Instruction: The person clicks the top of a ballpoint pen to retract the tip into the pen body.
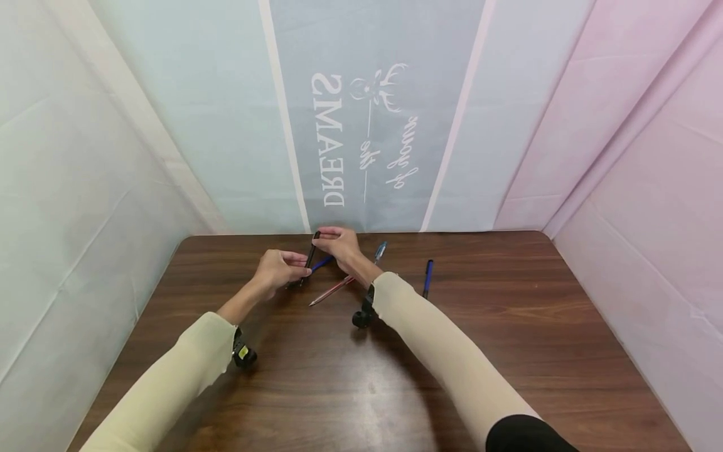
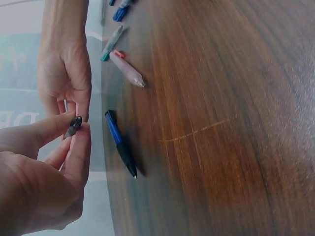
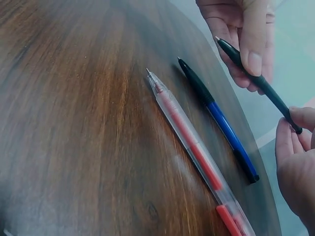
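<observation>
Counter, dark wood grain: extended beneath the black pen.
Sleeves, pale, two: lay on the near side of the black pen, both forearms stretched forward and angled inward to it.
Red pen, clear-barrelled: rested on the counter, nearer than the black pen and to its right.
Outer blue pen: rested well to the right of the black pen.
Left hand: grip narrowed to a pinch near the black pen's writing tip, thumb laid on the barrel, fingers behind; wrist left of the pen.
Black pen: was held tilted, above the counter, between both hands.
Inner blue pen: lay just right of the black pen.
Right hand: grip all but closed, thumb and fingertips pinching the black pen's upper end; palm turned toward the left hand.
Curtain, printed: hung beyond the black pen.
</observation>
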A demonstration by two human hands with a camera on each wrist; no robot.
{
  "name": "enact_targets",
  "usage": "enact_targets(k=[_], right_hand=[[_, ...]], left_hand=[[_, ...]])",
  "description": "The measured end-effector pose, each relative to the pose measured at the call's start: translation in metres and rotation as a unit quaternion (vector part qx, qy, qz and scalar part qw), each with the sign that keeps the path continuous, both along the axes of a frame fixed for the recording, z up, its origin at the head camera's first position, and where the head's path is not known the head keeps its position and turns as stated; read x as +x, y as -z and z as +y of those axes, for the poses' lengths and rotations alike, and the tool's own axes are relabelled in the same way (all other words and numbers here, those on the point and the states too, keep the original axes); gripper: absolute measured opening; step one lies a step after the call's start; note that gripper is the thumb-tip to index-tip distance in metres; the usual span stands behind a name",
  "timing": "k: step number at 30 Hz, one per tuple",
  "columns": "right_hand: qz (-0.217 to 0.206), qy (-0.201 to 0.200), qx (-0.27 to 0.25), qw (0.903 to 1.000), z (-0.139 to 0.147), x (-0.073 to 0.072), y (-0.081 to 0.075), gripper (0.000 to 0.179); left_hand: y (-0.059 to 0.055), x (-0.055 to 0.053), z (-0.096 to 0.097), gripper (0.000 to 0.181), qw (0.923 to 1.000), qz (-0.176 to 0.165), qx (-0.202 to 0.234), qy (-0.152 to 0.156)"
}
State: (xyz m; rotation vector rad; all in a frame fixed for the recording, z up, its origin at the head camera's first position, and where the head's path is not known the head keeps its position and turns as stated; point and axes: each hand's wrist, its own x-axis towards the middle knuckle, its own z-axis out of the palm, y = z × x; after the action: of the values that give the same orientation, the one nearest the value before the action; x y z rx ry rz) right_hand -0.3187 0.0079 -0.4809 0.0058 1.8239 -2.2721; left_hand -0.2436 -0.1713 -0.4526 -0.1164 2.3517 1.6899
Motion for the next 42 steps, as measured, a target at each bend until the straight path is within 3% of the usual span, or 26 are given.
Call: enact_targets(k=[5,11,20,30,42], right_hand=[[-0.014,-0.027,-0.025,0.9992,0.006,0.002,0.0,0.049],[-0.018,-0.064,-0.031,0.9973,0.016,0.007,-0.002,0.049],[-0.019,-0.098,-0.034,0.9944,0.024,0.012,-0.005,0.051],[-0.008,-0.114,-0.045,0.9925,0.033,0.019,-0.011,0.05],[-0.004,-0.118,-0.037,0.9924,0.042,0.027,-0.015,0.049]], left_hand=[[0.001,0.005,0.005,0.038,0.9985,-0.009,0.054,0.002],[0.002,0.01,0.012,0.04,0.9964,-0.005,0.082,0.02],[0.0,0.017,0.021,0.04,0.9909,-0.043,0.126,0.023],[0.001,0.022,0.03,0.039,0.9831,-0.062,0.171,0.026],[-0.002,0.026,0.036,0.037,0.9798,-0.079,0.181,0.033]])
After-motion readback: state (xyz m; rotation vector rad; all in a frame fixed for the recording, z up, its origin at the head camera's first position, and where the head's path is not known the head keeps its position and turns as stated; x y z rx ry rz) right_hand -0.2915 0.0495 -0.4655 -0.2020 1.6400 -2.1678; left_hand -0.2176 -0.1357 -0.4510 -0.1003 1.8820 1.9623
